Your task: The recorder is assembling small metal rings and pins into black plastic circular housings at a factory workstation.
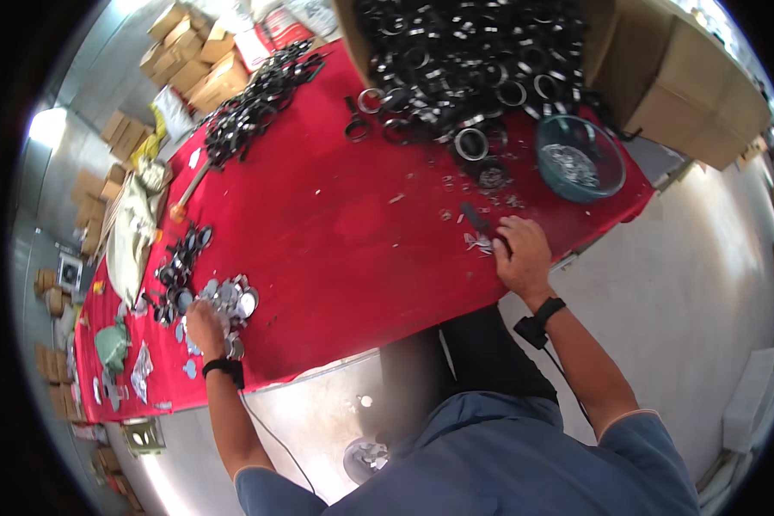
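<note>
My left hand (205, 330) reaches down into a pile of round silvery discs (229, 297) at the table's left front. Its fingertips are hidden and slightly blurred, so what they touch there is unclear. Beside that pile lie several black ring-shaped parts with short handles (177, 268). At the right front edge, my right hand (525, 254) has its fingers curled in over something dark, mostly hidden. Just left of its fingertips are small pale metal strips (478, 243) and a dark, narrow piece (473, 215).
A red cloth covers the table (335, 232). A large heap of black and silver rings (482, 60) spills from a cardboard box (679, 77) at the back. A clear bowl (606, 176) of small metal pieces stands right. More black rings (258, 107) lie far left.
</note>
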Demonstrator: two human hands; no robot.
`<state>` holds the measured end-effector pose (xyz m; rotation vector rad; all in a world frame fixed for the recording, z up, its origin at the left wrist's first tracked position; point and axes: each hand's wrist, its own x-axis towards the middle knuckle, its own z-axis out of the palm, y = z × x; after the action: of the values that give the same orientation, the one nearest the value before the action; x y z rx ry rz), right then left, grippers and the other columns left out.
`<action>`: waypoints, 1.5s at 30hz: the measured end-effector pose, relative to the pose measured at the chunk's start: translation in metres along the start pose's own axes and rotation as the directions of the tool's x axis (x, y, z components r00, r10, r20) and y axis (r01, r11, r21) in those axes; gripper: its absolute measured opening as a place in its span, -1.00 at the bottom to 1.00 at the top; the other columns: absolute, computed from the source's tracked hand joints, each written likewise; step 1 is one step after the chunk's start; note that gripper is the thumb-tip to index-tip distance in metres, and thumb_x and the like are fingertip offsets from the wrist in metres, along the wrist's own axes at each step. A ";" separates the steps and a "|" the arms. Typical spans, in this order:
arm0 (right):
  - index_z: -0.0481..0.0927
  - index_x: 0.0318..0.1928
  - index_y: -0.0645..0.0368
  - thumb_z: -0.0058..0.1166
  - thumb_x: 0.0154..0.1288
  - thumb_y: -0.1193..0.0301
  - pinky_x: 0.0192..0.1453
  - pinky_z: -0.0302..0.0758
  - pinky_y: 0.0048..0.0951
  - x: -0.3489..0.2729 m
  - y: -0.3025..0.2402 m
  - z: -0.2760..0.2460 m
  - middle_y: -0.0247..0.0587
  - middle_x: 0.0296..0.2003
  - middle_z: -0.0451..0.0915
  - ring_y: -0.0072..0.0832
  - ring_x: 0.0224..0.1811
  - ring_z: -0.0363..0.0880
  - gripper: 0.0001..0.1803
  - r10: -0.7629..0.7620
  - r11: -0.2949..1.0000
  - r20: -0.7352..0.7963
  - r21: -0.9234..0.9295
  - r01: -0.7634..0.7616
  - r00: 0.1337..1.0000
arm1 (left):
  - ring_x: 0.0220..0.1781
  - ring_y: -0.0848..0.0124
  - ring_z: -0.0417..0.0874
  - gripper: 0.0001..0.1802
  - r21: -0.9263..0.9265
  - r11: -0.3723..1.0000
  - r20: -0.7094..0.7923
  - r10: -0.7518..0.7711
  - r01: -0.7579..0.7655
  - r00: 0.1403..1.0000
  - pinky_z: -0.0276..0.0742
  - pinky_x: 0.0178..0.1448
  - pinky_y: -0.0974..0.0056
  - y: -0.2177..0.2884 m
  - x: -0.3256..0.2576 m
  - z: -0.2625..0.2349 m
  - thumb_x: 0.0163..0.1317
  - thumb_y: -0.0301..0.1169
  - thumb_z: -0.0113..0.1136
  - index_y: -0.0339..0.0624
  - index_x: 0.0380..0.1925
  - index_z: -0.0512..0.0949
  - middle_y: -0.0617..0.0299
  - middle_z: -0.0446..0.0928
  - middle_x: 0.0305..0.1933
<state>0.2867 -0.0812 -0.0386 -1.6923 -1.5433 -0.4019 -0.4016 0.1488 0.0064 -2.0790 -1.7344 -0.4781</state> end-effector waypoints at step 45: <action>0.76 -0.31 0.32 0.25 0.22 0.53 -0.05 0.69 0.00 0.075 -0.115 0.117 0.05 -0.32 0.80 -0.02 -0.17 0.82 -0.90 -0.206 0.689 0.432 0.701 -0.183 0.878 | 0.29 0.20 0.66 -0.25 -0.970 0.211 0.208 0.458 0.122 0.864 0.60 0.39 0.16 0.389 -0.054 -0.137 0.45 -0.39 0.49 -0.36 0.55 0.42 -0.04 0.59 0.41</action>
<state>0.1622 0.0489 -0.0219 -1.1556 -1.7307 0.6439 -0.0301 -0.0268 0.0680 -3.5224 -1.4218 -1.4103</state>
